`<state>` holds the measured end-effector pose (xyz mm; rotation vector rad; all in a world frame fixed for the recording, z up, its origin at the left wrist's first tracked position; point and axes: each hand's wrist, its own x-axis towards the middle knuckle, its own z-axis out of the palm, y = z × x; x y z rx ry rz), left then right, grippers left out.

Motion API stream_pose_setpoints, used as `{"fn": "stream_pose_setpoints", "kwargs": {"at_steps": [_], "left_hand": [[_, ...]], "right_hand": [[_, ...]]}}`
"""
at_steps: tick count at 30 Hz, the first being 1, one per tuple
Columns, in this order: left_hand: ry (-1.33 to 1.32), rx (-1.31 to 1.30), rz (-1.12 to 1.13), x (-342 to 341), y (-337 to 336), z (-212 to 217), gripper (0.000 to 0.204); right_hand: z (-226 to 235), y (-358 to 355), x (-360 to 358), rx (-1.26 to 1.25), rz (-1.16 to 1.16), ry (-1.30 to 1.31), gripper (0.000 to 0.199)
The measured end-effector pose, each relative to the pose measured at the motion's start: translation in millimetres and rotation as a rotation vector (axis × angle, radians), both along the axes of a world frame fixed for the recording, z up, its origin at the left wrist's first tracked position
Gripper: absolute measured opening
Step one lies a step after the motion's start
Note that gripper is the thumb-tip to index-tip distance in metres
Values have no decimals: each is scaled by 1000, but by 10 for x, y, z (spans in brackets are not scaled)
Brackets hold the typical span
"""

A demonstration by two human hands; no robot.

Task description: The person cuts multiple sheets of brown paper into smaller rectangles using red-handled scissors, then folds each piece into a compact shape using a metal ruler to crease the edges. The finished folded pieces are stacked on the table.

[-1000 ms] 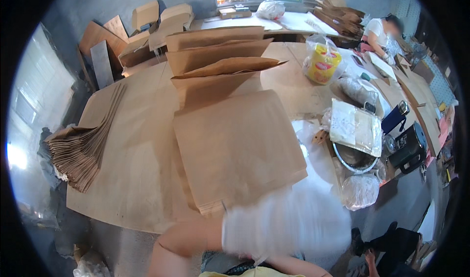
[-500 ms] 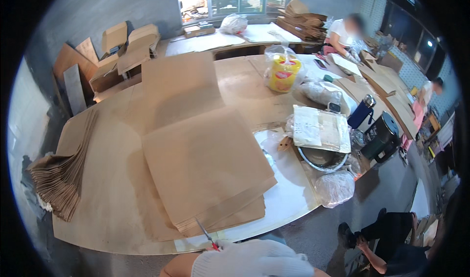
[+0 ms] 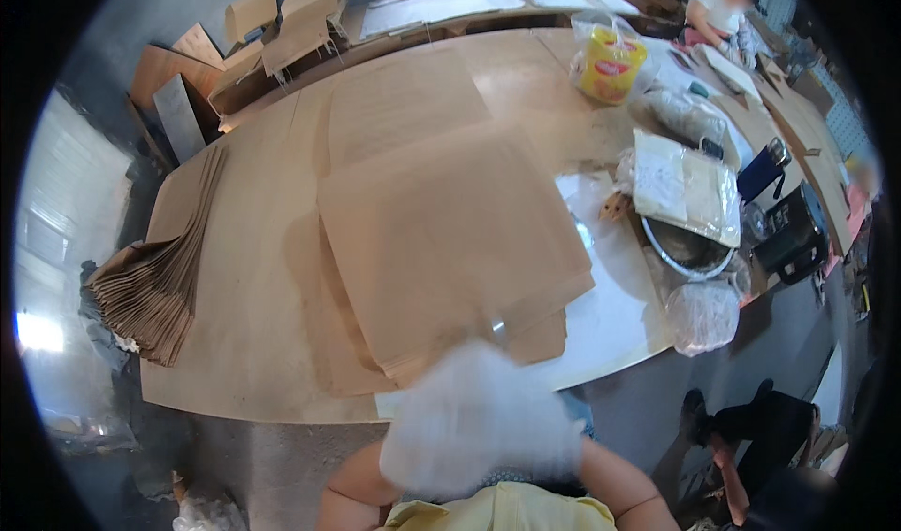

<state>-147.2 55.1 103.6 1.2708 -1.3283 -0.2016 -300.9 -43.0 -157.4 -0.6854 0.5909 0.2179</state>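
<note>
Brown paper sheets lie stacked flat, overhanging the table near edge; bare tabletop lies left. Blurred white-gloved hands hover at the stack's near edge; grip cannot be determined

Both hands sit together low in the head view, merged into one white, motion-blurred mass: left hand, right hand. Individual fingers unresolved; grip state indeterminate. Bare forearms enter from the lower edge, elbows flared outward, converging toward the midline.
</note>
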Motion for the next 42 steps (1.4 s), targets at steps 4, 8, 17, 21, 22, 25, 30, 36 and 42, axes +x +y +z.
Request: {"fn": "stream_pose_setpoints", "kwargs": {"at_steps": [4,8,17,21,22,25,30,36,42], "left_hand": [[-286,486,574,541,-214,-1057,26],[-435,661,685,646,-271,-1598,31],[-542,924,722,603,-467,-1528,35],[-551,822,672,647,-384,-1568,24],[-547,820,665,655,-379,-1556,19],[-585,809,623,679,-355,-1564,17],[-556,901,484,810,-305,-1526,14],[-121,1102,58,1467,-463,-1230,26],[-11,1200,-4,1489,-449,-1085,28]], "right_hand": [[905,-603,353,-9,118,-4,76],[1209,-577,389,133,-14,67,91],[970,-833,332,-63,240,-10,77],[968,-1002,148,-207,222,70,68],[945,-1104,175,-238,184,115,66],[840,-1370,247,-361,87,128,58],[551,-1125,236,-303,-26,184,50],[636,73,320,-254,360,-81,44],[776,566,793,-375,566,-43,58]]}}
